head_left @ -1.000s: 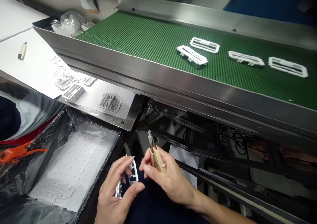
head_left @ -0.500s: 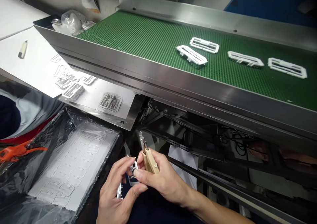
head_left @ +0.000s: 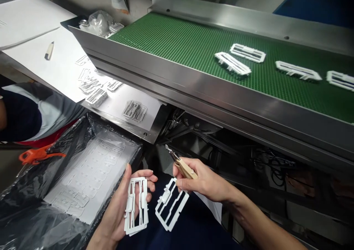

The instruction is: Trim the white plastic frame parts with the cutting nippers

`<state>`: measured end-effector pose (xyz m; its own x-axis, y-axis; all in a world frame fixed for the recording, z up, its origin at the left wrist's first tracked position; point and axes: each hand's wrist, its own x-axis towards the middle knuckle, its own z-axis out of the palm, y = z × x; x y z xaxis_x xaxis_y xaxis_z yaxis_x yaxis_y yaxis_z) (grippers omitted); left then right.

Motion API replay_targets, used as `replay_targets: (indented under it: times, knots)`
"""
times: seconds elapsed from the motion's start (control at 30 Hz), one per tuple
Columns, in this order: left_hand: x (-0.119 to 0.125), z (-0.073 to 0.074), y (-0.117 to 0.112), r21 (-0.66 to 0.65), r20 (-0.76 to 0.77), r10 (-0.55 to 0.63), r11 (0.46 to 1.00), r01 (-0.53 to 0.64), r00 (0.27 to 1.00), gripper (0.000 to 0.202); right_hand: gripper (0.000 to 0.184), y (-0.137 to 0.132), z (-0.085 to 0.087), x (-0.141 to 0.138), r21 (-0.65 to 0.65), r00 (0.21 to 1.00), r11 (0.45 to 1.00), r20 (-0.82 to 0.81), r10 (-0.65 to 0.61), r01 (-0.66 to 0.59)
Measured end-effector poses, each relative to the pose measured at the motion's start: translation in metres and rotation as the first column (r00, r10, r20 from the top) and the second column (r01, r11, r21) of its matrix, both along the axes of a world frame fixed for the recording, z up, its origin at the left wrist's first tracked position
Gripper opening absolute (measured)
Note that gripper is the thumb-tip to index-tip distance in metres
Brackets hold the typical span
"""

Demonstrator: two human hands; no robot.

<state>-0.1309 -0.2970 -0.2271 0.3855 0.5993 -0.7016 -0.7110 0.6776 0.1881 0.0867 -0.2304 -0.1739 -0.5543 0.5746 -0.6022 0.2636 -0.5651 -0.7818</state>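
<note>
Across the palm of my left hand [head_left: 116, 209] lie white plastic frames [head_left: 144, 202], seemingly two stacked, with slots and small tabs. The thumb is along their left side and the fingers curl behind. My right hand [head_left: 203, 178] grips beige-handled nippers [head_left: 186, 169], their metal jaws pointing up and left. Thumb and fingers of that same hand also pinch the top end of another slotted white frame [head_left: 178, 215], which hangs tilted beside the left hand's stack, apart from it. Both hands are over dark clothing.
A green conveyor belt [head_left: 177, 40] with a metal side rail carries several white frames [head_left: 247, 53]. More frames [head_left: 135, 111] lie on a lower shelf. At left are a plastic-lined box [head_left: 83, 183], orange-handled scissors [head_left: 34, 155], a cutter knife [head_left: 49, 51] and a person's sleeve [head_left: 22, 113].
My hands have moved apart. The right now holds one frame away from the left, whose frames have turned face up. The whole scene has shifted right as the camera turned.
</note>
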Motion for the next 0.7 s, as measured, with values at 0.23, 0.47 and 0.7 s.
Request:
replay_targets:
  times: [0.23, 0.47, 0.7]
  knots:
    - [0.009, -0.008, -0.006, -0.007, 0.027, 0.005, 1.000, -0.005, 1.000, 0.045, 0.017, 0.016, -0.005, -0.023, 0.015, 0.981, 0.981, -0.010, 0.191, -0.191]
    - [0.018, -0.005, -0.011, 0.244, -0.790, 0.025, 0.929, 0.277, 0.612, 0.045, 0.018, 0.013, -0.023, -0.058, -0.117, 0.971, 0.989, 0.208, 0.115, -0.092]
    - [0.025, -0.005, -0.028, 0.302, -0.816, 0.056, 0.890, 0.342, 0.575, 0.055, 0.011, -0.007, -0.042, -0.098, -0.167, 0.984, 0.986, 0.177, 0.012, 0.018]
